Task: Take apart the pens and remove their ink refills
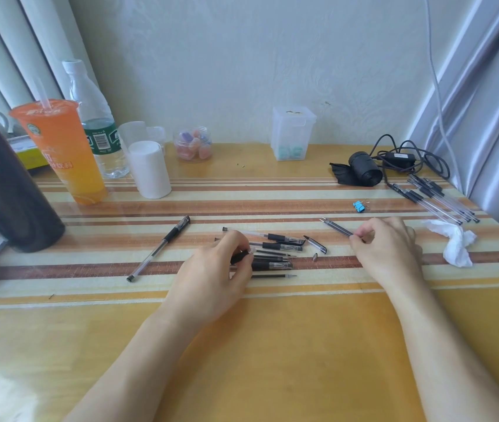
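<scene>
A pile of clear pen barrels with black grips point(275, 246) and thin black ink refills point(272, 275) lies mid-table. My left hand point(214, 272) rests on the pile's left end, fingers pinched on a black pen part there. My right hand point(385, 248) holds two thin ink refills point(335, 227) that point up-left, tips in the air. One whole capped pen point(160, 246) lies apart to the left. A pen cap point(315, 244) and a small metal tip point(315, 257) lie between my hands. Several more whole pens point(437, 197) lie at the far right.
An orange drink cup point(62, 153), water bottle point(96, 117), white roll point(149, 169), candy jar point(193, 144) and clear box point(292, 132) line the back. A black roll and cable point(388, 166), blue clip point(358, 206) and crumpled tissue point(455, 242) lie right. A dark flask point(1, 190) stands left.
</scene>
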